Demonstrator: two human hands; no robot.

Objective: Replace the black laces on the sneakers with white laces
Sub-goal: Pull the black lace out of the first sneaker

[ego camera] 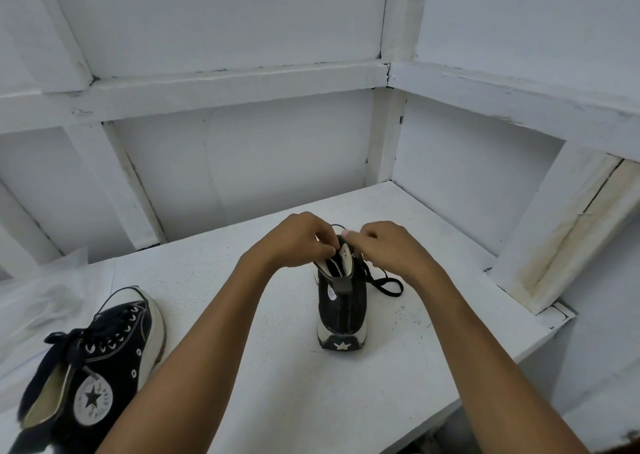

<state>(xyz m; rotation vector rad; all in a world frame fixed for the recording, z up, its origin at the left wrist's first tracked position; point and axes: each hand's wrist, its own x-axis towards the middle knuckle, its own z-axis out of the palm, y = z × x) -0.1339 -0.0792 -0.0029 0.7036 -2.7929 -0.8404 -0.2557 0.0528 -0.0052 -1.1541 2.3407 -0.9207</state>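
A black high-top sneaker [341, 310] stands upright mid-table, heel towards me, star patch on its white heel. My left hand [299, 240] pinches its black lace at the top left of the collar. My right hand [389, 247] is curled over the top right of the collar; its fingers are blurred and seem to hold the lace. A loose loop of black lace [388, 285] trails on the table to the sneaker's right. A second black sneaker [100, 360] lies on its side at the near left, its black laces tied in a bow.
The white table [277, 367] sits in a corner of white framed walls. Its right edge drops off near a slanted white board [561, 232]. Clear plastic wrap [45, 301] lies at the left, behind the second sneaker.
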